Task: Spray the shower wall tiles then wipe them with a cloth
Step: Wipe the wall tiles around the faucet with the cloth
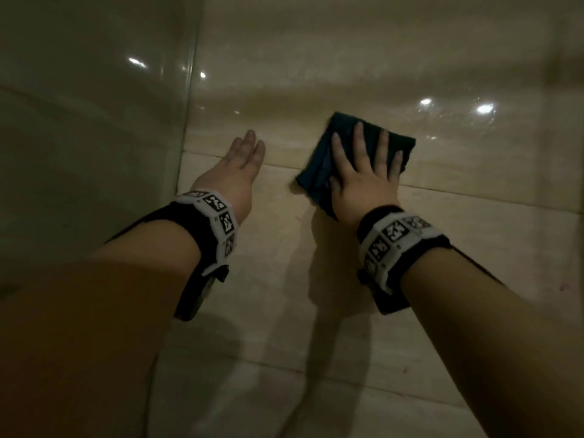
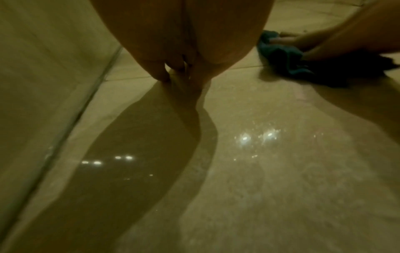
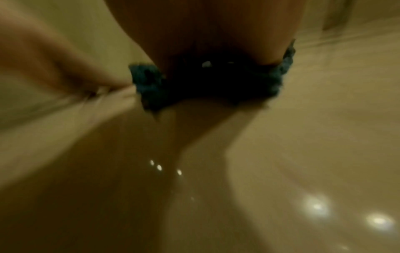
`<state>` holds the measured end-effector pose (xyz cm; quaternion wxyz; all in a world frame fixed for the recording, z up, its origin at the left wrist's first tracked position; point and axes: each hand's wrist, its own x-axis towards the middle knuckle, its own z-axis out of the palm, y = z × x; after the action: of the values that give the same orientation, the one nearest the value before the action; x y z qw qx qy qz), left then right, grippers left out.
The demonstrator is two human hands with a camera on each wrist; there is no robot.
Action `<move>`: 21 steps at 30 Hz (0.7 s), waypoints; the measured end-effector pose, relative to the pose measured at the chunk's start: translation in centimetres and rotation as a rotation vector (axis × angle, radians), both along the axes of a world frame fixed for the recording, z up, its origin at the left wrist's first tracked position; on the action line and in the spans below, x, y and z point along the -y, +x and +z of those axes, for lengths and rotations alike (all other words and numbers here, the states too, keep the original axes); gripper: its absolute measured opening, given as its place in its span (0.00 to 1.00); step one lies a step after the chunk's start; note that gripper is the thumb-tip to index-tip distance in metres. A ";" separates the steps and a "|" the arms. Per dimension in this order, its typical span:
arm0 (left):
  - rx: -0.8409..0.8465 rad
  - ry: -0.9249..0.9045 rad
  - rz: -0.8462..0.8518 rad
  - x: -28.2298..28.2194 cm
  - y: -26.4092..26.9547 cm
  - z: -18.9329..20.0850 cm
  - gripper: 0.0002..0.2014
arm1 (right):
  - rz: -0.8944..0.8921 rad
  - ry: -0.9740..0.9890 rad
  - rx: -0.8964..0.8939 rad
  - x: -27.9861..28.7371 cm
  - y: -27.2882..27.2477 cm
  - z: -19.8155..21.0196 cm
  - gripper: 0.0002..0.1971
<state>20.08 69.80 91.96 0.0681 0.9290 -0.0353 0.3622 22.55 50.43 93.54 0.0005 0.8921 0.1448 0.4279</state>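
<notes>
A folded dark teal cloth (image 1: 319,172) lies flat against the beige shower wall tiles (image 1: 442,248). My right hand (image 1: 363,165) presses on it with straight, spread fingers. In the right wrist view the cloth (image 3: 147,85) pokes out on both sides of the palm. My left hand (image 1: 243,159) rests flat on the tiles to the left of the cloth, fingers straight and together, holding nothing. In the left wrist view its fingertips (image 2: 160,73) touch the wall, with the cloth (image 2: 279,54) at the upper right. No spray bottle is in view.
A glass panel (image 1: 94,137) meets the tiled wall at the left along a vertical edge (image 1: 186,121). Grout lines cross the wall. Wet droplets and light reflections (image 1: 483,109) shine on the tiles to the upper right of the cloth.
</notes>
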 end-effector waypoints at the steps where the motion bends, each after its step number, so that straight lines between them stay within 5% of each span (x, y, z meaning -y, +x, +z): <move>1: -0.003 0.004 -0.004 -0.1 0.0 -0.3 0.43 | 0.001 0.031 -0.009 -0.8 -0.1 0.8 0.31; 6: -0.008 -0.030 -0.001 0.0 0.3 -1.2 0.45 | -0.003 0.033 0.049 -3.9 0.3 0.4 0.31; 15: 0.006 0.054 -0.015 -0.9 0.4 -2.2 0.40 | 0.131 -0.266 -0.015 -6.1 0.4 -12.3 0.30; 21: -0.018 0.053 -0.016 -0.8 -0.1 -2.0 0.42 | 0.089 -0.343 0.100 -5.2 0.9 -9.7 0.31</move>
<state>19.97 70.64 89.98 0.0467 0.9334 -0.0516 0.3520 23.49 55.62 83.83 0.1408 0.8494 0.2546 0.4403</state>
